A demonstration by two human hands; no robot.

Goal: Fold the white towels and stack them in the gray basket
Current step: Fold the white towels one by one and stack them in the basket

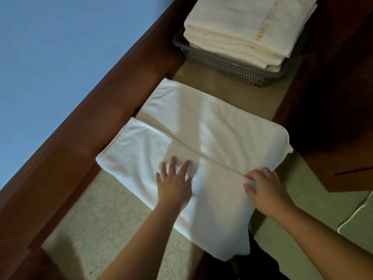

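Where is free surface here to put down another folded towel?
Bare beige surface between the white towel and the gray basket, and more near the left forearm. The basket is crowded with stacked towels.

White towel [212,126] is soft matt cloth; folded towels [248,23] show gold embroidery; gray basket [224,67] is perforated plastic; bed frame [96,110] is smooth dark-red wood; mattress [113,201] looks coarse beige fabric

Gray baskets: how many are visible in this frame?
1. The gray basket sits at the far end of the surface, beyond the towel being folded, and holds a stack of folded towels.
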